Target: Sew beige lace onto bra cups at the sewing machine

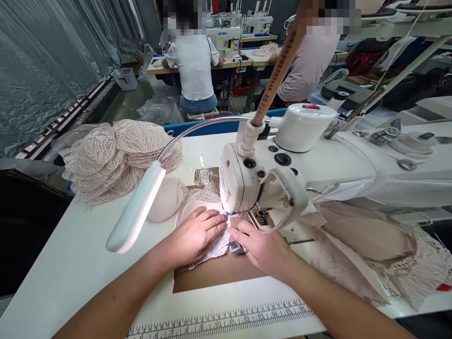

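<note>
My left hand (196,235) lies flat, fingers together, on a piece of white lace fabric (215,247) just left of the sewing machine's needle area (236,215). My right hand (259,247) presses on the same lace from the right, fingers bent at the presser foot. Both hands touch the lace, which runs under the white sewing machine head (261,183). A beige bra cup (167,197) lies behind my left hand.
A stack of beige lace pieces (116,157) sits at the back left. A gooseneck lamp (136,212) hangs over the white table (70,263). Finished beige pieces (370,245) lie at the right. A ruler strip (219,322) marks the front edge. Two people sit at machines behind.
</note>
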A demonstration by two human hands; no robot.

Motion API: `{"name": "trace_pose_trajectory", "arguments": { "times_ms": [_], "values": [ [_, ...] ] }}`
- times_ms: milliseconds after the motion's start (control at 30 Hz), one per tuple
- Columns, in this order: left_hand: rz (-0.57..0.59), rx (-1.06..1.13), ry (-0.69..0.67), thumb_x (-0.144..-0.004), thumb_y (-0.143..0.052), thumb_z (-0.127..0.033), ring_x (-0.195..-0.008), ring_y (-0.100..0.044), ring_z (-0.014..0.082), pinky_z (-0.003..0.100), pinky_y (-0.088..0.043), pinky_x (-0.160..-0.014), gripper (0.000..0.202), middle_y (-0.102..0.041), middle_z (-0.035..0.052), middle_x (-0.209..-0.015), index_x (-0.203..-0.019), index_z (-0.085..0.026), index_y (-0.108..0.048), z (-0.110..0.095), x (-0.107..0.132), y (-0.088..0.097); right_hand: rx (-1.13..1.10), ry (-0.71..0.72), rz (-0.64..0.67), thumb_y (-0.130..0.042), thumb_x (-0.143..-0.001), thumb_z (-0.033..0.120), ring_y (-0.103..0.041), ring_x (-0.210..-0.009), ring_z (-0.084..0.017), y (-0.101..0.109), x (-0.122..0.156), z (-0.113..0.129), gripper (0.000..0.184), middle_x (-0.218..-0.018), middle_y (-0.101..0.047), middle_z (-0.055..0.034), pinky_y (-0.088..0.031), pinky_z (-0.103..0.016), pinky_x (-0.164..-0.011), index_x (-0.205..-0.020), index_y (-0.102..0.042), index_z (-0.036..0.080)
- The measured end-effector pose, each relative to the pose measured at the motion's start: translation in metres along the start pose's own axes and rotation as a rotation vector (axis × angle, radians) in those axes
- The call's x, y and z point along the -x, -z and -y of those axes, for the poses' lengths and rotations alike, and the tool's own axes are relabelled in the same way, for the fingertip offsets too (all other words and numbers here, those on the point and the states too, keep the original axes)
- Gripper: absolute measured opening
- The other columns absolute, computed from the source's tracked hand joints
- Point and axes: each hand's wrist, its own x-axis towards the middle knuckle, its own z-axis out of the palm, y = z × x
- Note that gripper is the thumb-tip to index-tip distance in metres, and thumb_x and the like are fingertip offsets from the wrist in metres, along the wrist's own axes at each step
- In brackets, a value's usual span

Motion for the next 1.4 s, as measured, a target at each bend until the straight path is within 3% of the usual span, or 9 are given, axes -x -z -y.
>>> {"name": "trace_pose_trajectory", "arguments": {
  "times_ms": [167,400,600,700,800,967,1267,1400],
  "values": [
    [-0.002,0.003,0.047,-0.089,-0.049,-0.015,-0.112,-0.052,0.0292,0.046,-0.043,-0.094,0.034,-0.060,0.0151,-0.126,-0.120,-0.008,-0.059,-0.003,-0.002,0.001,-0.003,0.007,-0.044,-0.052,-0.071,0.006,-0.053,-0.063,-0.012,-0.003,0.000,0.000,0.050,-0.096,-0.066,-0.0045,-0.030,-0.022,-0.045,-0.116,-0.065,0.024],
    [-0.007,0.008,0.063,-0.091,-0.045,-0.015,-0.111,-0.052,0.0281,0.045,-0.044,-0.094,0.032,-0.061,0.0148,-0.124,-0.120,-0.010,-0.059,-0.004,-0.003,0.003,0.042,-0.067,0.006,-0.052,-0.077,0.007,-0.056,-0.066,-0.013,0.010,-0.004,0.008,0.043,-0.099,-0.067,-0.0039,-0.033,-0.024,-0.046,-0.112,-0.067,0.025],
    [0.000,-0.001,0.020,-0.091,-0.048,-0.015,-0.111,-0.052,0.0284,0.045,-0.043,-0.092,0.031,-0.060,0.0152,-0.124,-0.119,-0.012,-0.059,-0.001,-0.004,0.005,0.031,-0.108,0.077,-0.052,-0.075,0.005,-0.060,-0.078,-0.016,0.008,-0.006,0.007,0.042,-0.102,-0.068,-0.0016,-0.043,-0.024,-0.059,-0.107,-0.068,0.027],
    [0.025,-0.009,0.011,-0.091,-0.047,-0.016,-0.110,-0.052,0.0286,0.045,-0.042,-0.092,0.032,-0.059,0.0141,-0.127,-0.122,-0.013,-0.058,0.000,-0.003,0.005,0.042,-0.078,0.073,-0.050,-0.074,0.006,-0.060,-0.080,-0.018,0.004,-0.004,0.004,0.046,-0.101,-0.068,-0.0023,-0.044,-0.026,-0.063,-0.111,-0.067,0.026],
    [0.024,0.004,0.025,-0.092,-0.045,-0.016,-0.110,-0.051,0.0281,0.044,-0.042,-0.091,0.032,-0.060,0.0133,-0.127,-0.121,-0.013,-0.059,-0.001,-0.003,0.005,0.029,-0.013,0.063,-0.049,-0.072,0.005,-0.058,-0.072,-0.015,0.000,-0.001,0.000,0.052,-0.098,-0.067,-0.0043,-0.041,-0.024,-0.056,-0.118,-0.064,0.025],
    [0.019,0.019,0.050,-0.092,-0.046,-0.017,-0.109,-0.052,0.0280,0.044,-0.042,-0.091,0.031,-0.060,0.0130,-0.126,-0.120,-0.013,-0.060,-0.003,-0.004,0.005,0.025,0.027,-0.003,-0.051,-0.072,0.008,-0.055,-0.067,-0.015,-0.006,0.001,-0.001,0.047,-0.091,-0.065,-0.0052,-0.039,-0.025,-0.056,-0.114,-0.066,0.024],
    [-0.021,0.032,0.112,-0.094,-0.046,-0.021,-0.107,-0.055,0.0277,0.044,-0.043,-0.091,0.031,-0.063,0.0137,-0.121,-0.120,-0.013,-0.061,-0.005,-0.007,0.005,0.062,-0.078,0.028,-0.054,-0.075,0.008,-0.061,-0.083,-0.020,0.006,-0.007,0.005,0.038,-0.098,-0.069,-0.0045,-0.046,-0.029,-0.071,-0.105,-0.070,0.025],
    [-0.044,0.020,0.130,-0.094,-0.045,-0.023,-0.109,-0.055,0.0280,0.047,-0.042,-0.095,0.032,-0.062,0.0155,-0.121,-0.120,-0.013,-0.060,-0.003,-0.005,0.002,0.050,-0.133,0.074,-0.051,-0.077,0.007,-0.062,-0.085,-0.020,0.007,-0.010,0.008,0.045,-0.104,-0.068,-0.0065,-0.049,-0.028,-0.071,-0.116,-0.066,0.024]
  ]
}}
